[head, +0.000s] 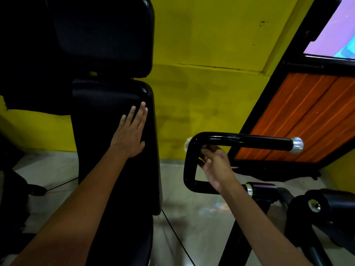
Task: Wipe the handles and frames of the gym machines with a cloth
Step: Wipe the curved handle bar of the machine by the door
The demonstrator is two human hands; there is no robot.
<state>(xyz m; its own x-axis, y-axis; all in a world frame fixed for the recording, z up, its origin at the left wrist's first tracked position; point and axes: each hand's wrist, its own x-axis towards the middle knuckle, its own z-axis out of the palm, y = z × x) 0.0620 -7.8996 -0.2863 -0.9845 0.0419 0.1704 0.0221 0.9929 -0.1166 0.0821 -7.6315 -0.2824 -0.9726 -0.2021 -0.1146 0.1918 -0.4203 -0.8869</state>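
My left hand [130, 133] lies flat, fingers apart, on the black padded back rest [107, 116] of a gym machine. My right hand [215, 162] reaches under the bend of a black curved metal handle [240, 140] that ends in a silver cap [296, 144]. A small pale cloth [187, 144] shows just behind the handle's bend, with my right fingers curled toward it; most of the cloth is hidden by the bar and my hand.
A second black pad [103, 35] sits above the back rest. A yellow wall [201, 54] is behind. An orange wooden panel in a black frame [307, 116] leans at the right. A black roller with a metal bolt [315, 206] is at lower right. A cable [172, 227] crosses the pale floor.
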